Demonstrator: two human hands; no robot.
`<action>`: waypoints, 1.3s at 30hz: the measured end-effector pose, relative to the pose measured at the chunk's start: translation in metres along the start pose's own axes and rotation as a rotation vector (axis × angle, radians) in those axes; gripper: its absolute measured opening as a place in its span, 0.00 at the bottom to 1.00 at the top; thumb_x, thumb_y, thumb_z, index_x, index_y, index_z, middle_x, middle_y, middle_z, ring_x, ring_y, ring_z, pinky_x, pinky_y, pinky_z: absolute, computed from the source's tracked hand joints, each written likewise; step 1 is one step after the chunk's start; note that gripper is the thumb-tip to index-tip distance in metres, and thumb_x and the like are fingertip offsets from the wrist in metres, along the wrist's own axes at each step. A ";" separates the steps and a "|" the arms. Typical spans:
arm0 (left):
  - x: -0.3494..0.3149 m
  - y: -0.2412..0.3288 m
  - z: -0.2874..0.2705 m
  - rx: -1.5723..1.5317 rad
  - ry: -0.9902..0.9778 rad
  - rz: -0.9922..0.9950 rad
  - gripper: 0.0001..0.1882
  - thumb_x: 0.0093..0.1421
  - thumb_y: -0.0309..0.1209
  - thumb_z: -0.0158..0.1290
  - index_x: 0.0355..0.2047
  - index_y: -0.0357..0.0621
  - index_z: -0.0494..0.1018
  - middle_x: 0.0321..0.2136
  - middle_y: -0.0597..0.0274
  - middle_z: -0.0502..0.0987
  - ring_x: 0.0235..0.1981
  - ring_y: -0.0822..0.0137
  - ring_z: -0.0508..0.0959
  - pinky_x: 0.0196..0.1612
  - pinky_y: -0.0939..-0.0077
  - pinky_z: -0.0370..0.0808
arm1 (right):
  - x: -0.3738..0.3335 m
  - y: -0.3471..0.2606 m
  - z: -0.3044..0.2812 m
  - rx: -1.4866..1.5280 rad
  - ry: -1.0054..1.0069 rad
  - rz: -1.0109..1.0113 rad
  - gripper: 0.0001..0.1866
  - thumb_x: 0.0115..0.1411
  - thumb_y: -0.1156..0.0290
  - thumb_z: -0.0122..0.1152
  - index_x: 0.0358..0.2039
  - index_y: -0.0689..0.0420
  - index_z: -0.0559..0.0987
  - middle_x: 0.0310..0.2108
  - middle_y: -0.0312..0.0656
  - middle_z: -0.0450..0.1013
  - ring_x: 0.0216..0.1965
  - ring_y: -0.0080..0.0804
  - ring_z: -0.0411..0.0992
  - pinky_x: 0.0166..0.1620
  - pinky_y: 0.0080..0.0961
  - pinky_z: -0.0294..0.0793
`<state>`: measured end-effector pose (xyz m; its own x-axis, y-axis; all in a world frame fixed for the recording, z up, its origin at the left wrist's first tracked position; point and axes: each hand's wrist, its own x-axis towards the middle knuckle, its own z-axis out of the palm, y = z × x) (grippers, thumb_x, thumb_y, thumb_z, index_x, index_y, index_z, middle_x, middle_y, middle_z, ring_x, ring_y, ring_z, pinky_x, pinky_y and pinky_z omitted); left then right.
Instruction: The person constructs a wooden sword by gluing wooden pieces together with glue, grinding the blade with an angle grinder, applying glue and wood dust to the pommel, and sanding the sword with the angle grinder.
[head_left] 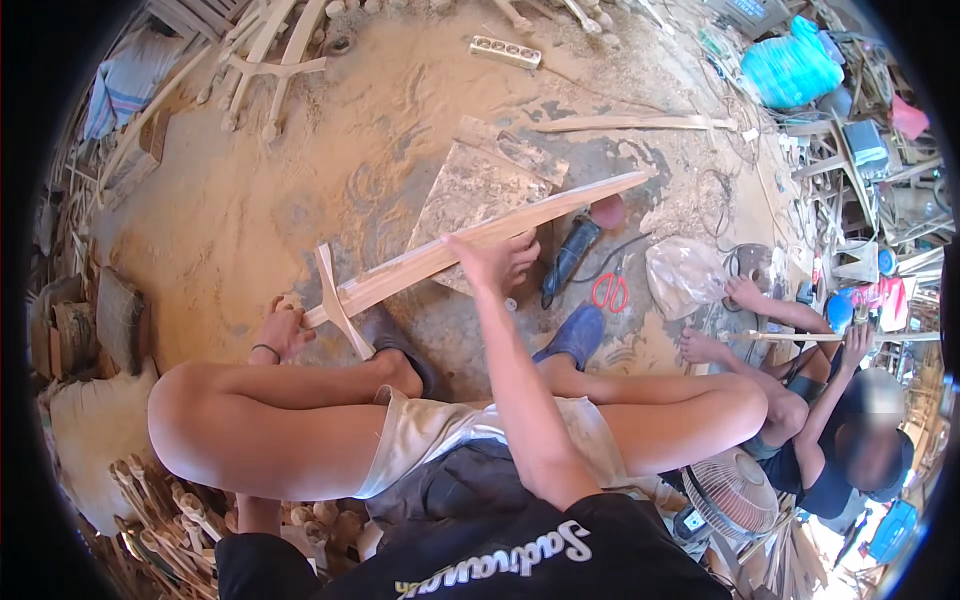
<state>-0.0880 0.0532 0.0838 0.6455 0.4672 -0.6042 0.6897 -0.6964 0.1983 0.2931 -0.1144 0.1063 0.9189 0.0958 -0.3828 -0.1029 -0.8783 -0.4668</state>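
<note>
Sawdust covers much of the workshop floor, and a black fisheye rim cuts off its edges from me. Nearest, I look down on a dark shirt and bare knees; the left thigh hides most of the left forearm. Low on the right stands a fan, partly cut into by clutter. Between the knees and the board, a wooden sword slants up to the right, crossguard over the left shoe. The left hand is closed around its handle, hiding most of it. The right hand holds the blade, thumb on it, fingers curled at the near edge; how firmly, I cannot tell. Beneath lies the dusty board, partly covered. Beside it rests a grinder, its pink disc partly behind the blade. Red loops nearby I cannot identify. At right sits a co-worker. Farther off lie a wooden strip and a power strip.
</note>
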 end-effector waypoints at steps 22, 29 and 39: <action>0.008 -0.007 0.023 -0.079 0.024 -0.026 0.19 0.52 0.46 0.60 0.34 0.43 0.84 0.27 0.45 0.83 0.44 0.50 0.84 0.79 0.51 0.50 | 0.035 0.158 -0.062 -0.303 -0.109 -0.080 0.20 0.72 0.54 0.57 0.49 0.58 0.83 0.42 0.58 0.84 0.47 0.64 0.81 0.51 0.58 0.77; 0.006 -0.006 0.020 -0.112 -0.031 -0.049 0.19 0.53 0.45 0.59 0.34 0.43 0.84 0.30 0.44 0.83 0.47 0.49 0.83 0.79 0.50 0.49 | 0.043 0.250 0.032 -0.012 -0.343 -0.211 0.27 0.56 0.56 0.81 0.50 0.58 0.83 0.45 0.52 0.84 0.45 0.45 0.83 0.51 0.42 0.80; -0.005 -0.012 0.026 -0.155 0.105 -0.024 0.21 0.54 0.47 0.64 0.41 0.45 0.84 0.35 0.48 0.86 0.45 0.50 0.84 0.79 0.47 0.49 | -0.012 0.175 -0.046 0.166 -0.026 -0.618 0.19 0.68 0.64 0.66 0.51 0.64 0.77 0.44 0.53 0.77 0.48 0.56 0.76 0.52 0.50 0.75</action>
<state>-0.1079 0.0445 0.0643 0.6531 0.5431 -0.5278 0.7427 -0.5956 0.3061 0.2811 -0.2905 0.0657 0.8183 0.5743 -0.0219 0.3830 -0.5733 -0.7243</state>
